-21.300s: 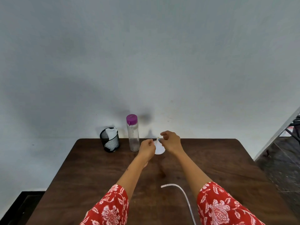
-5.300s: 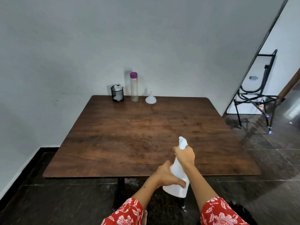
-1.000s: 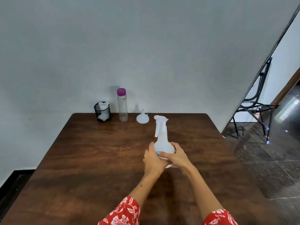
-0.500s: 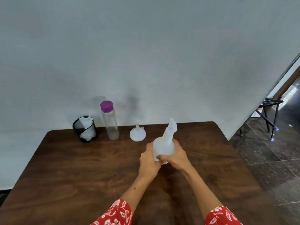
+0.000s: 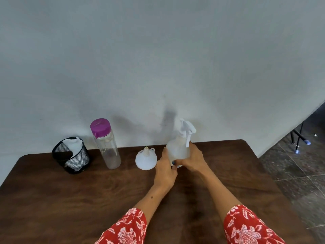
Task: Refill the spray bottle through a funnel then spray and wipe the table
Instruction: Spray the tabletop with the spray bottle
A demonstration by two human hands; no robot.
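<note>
A white spray bottle (image 5: 178,148) with its trigger head on stands upright near the far edge of the dark wooden table (image 5: 88,199). My left hand (image 5: 165,170) holds its lower left side and my right hand (image 5: 192,158) wraps its right side. Just left of it a white funnel (image 5: 146,159) lies mouth-down, spout up. Further left stands a clear water bottle (image 5: 106,143) with a purple cap. A white cloth (image 5: 73,143) is stuffed in a black mesh cup (image 5: 71,155) at the far left.
A grey wall rises directly behind the table's far edge. At the right, dark tiled floor (image 5: 299,169) and the legs of a metal chair (image 5: 299,140) show beyond the table's edge.
Both hands carried the spray bottle farther back on the table and stood it beside the funnel. The trigger head now points right. The camera moved closer to the wall.
</note>
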